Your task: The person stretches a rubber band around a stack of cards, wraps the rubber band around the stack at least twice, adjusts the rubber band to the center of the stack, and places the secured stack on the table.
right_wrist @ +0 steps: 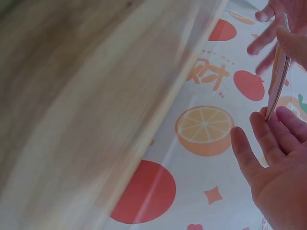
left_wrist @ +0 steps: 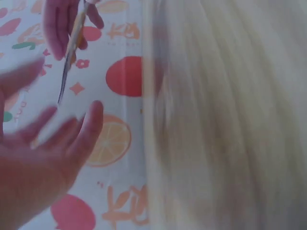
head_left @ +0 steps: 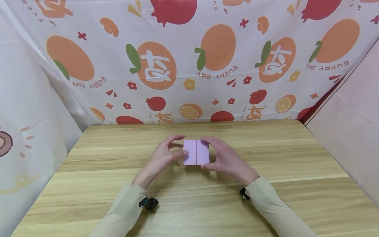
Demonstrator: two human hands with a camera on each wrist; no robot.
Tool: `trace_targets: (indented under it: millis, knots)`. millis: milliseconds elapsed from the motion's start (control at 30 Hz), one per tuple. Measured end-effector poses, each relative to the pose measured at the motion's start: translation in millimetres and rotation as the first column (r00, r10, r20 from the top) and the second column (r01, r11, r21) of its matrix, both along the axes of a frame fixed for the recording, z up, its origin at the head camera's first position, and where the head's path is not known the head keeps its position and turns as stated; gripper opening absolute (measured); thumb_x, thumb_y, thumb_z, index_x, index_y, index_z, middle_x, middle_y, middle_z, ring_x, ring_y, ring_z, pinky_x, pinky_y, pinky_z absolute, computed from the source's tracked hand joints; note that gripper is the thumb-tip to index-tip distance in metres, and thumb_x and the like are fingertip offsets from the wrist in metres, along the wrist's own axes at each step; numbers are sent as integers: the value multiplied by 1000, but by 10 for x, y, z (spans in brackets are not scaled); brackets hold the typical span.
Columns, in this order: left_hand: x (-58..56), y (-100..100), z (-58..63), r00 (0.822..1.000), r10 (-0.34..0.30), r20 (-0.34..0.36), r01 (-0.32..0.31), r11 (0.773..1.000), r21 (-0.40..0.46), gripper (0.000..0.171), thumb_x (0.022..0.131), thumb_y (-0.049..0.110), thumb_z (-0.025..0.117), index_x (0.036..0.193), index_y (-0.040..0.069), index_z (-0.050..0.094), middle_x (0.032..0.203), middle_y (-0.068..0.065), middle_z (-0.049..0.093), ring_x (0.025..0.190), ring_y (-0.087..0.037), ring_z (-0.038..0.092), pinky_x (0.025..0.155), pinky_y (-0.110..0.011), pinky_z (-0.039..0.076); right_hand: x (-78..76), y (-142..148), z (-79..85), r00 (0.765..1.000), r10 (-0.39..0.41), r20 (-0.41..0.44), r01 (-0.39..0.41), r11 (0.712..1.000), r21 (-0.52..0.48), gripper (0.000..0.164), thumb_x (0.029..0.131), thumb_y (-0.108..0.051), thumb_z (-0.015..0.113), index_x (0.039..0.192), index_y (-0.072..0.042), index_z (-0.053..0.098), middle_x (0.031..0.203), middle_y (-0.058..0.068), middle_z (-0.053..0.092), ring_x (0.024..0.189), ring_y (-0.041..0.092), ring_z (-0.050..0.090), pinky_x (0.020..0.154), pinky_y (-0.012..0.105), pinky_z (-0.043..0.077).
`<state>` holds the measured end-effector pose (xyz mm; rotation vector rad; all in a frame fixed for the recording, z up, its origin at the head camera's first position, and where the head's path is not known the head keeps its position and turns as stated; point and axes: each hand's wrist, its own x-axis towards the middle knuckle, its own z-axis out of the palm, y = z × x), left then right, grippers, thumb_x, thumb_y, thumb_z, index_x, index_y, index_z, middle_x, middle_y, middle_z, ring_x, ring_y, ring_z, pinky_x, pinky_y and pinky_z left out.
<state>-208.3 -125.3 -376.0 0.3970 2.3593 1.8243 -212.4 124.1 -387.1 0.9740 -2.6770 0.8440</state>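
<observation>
A thin, square lilac folded card with a line down its middle is held up over the table. My right hand grips it at its right side, fingers at the far edge and thumb at the near edge. Close by its left edge is my left hand, its fingers spread and its thumb overlapping the card's edge in the head view. In the left wrist view the left hand appears open, the card edge-on beyond it. Yellow-orange shows on one side of the card in the right wrist view.
The wood-grain table runs back to a hanging fruit-print cloth. Pale cloth walls stand at left and right. A small black camera is strapped to the left wrist, and another to the right.
</observation>
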Motion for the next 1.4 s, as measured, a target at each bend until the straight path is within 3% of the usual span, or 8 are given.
trace_targets:
  millis: [100, 233, 300, 567, 967, 1200, 1400]
  knots:
    - [-9, -29, 10, 981, -126, -144, 97, 976, -195, 71, 78, 11, 83, 140, 14, 49, 140, -7, 49, 120, -29, 53, 90, -43, 51, -5, -2, 10, 1000, -6, 1, 6, 1000, 4, 84, 73, -32, 89, 142, -15, 45, 138, -4, 50, 122, 11, 47, 102, 34, 43]
    - [-26, -54, 12, 921, -237, -309, 89, 901, -425, 75, 73, 10, 87, 138, 10, 51, 145, -6, 45, 131, -24, 44, 105, -45, 39, -7, 2, 24, 1000, -5, 7, 5, 1000, -7, 83, 72, -32, 89, 141, -16, 46, 137, -5, 50, 120, 10, 47, 101, 33, 44]
    - [-24, -58, 15, 910, -251, -330, 75, 883, -464, 74, 73, 10, 88, 137, 10, 52, 146, -6, 44, 134, -24, 41, 109, -45, 35, -6, 7, 27, 1000, 2, 8, -2, 1000, -16, 83, 72, -31, 90, 141, -15, 47, 137, -5, 51, 120, 9, 47, 101, 33, 44]
    - [6, -37, -3, 856, -271, -441, -7, 845, -534, 68, 71, 16, 89, 131, 8, 57, 142, -8, 49, 131, -25, 45, 106, -45, 38, -17, 29, 23, 1000, 21, 3, -21, 1000, -22, 81, 71, -29, 90, 140, -14, 48, 137, -4, 51, 124, 10, 46, 103, 33, 41]
    - [37, -36, -26, 823, -285, -492, -49, 827, -560, 63, 70, 22, 90, 125, 10, 61, 138, -7, 54, 128, -23, 47, 106, -43, 39, -13, 67, 13, 998, 40, 49, -40, 999, -12, 82, 73, -32, 89, 142, -18, 47, 141, -7, 47, 128, 10, 41, 104, 36, 40]
    - [32, 1, -37, 815, -325, -479, -52, 783, -620, 61, 70, 28, 90, 122, 11, 63, 136, -7, 56, 127, -25, 49, 105, -46, 39, -38, 108, -42, 996, 39, 86, -42, 998, 36, 82, 74, -35, 88, 143, -17, 47, 142, -5, 48, 130, 11, 40, 105, 35, 39]
    - [-6, 42, -46, 816, -350, -460, -69, 731, -679, 62, 71, 38, 89, 122, 13, 63, 132, -4, 58, 125, -23, 49, 103, -46, 41, -90, 145, -72, 990, 33, 140, -43, 997, 67, 83, 73, -36, 87, 143, -18, 47, 143, -5, 48, 130, 12, 41, 106, 35, 37]
